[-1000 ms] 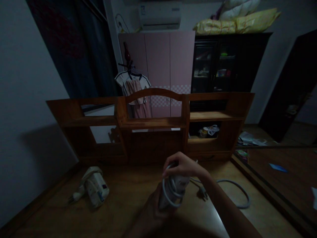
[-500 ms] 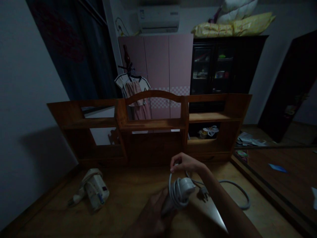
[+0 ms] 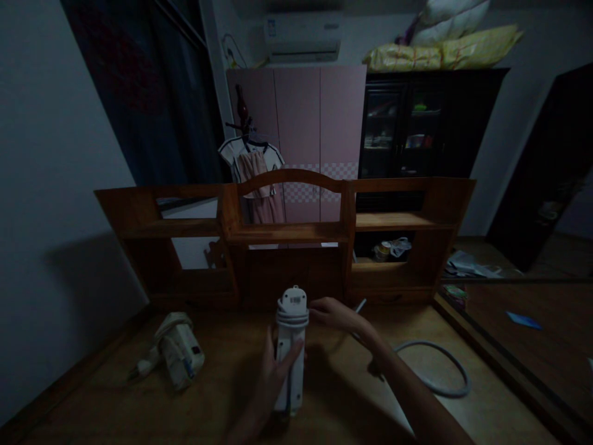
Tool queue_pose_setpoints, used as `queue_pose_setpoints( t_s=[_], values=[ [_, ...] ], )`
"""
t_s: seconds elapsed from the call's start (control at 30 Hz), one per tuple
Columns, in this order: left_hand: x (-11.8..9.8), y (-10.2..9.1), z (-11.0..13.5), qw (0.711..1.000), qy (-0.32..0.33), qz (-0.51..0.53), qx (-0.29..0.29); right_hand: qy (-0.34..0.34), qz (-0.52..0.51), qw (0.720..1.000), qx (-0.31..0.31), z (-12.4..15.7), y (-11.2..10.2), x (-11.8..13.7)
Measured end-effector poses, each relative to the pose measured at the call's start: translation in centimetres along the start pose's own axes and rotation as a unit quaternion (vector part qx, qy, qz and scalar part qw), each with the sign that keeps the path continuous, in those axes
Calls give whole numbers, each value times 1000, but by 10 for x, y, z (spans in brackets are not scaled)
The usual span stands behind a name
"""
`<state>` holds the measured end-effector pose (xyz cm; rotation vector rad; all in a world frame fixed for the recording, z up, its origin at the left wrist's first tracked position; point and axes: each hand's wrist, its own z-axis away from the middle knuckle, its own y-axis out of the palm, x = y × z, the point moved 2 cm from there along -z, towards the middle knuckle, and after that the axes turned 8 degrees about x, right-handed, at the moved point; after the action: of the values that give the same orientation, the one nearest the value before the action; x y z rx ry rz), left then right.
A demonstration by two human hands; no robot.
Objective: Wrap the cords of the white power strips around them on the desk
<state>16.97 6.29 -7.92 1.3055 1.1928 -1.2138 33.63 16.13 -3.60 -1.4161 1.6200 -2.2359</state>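
A white power strip [image 3: 291,358] stands upright in front of me, its back with a label facing me. My left hand [image 3: 278,371] is wrapped round its lower body, thumb across the back. Several turns of grey cord [image 3: 293,317] circle the strip near its top. Beside these turns, my right hand [image 3: 331,314] is closed on the power cord, its fingertips partly hidden behind the strip. The loose length of cord [image 3: 456,371] curves over the wooden surface to the right. The plug [image 3: 375,369] lies dark and partly hidden by my right forearm.
A second white power strip [image 3: 178,355], bundled in its own cord, lies on the wooden desktop [image 3: 222,383] at left. A wooden shelf unit [image 3: 287,233] runs along the back edge. On the floor at right lies a blue sheet [image 3: 523,320].
The strip has turned from tilted, end toward the right, to upright with its back facing me. My right hand has moved slightly down beside it, and the loose cord has shifted.
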Motion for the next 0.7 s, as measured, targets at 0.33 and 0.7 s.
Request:
queue_pose_setpoints(
  t_s=[0.33, 0.7],
  values=[
    [0, -22, -12, 995, -32, 92, 29, 56, 289, 953, -72, 20, 14, 70],
    [3, -13, -10, 996, -17, 72, 43, 35, 375, 922, -90, 18, 12, 68]
  ],
)
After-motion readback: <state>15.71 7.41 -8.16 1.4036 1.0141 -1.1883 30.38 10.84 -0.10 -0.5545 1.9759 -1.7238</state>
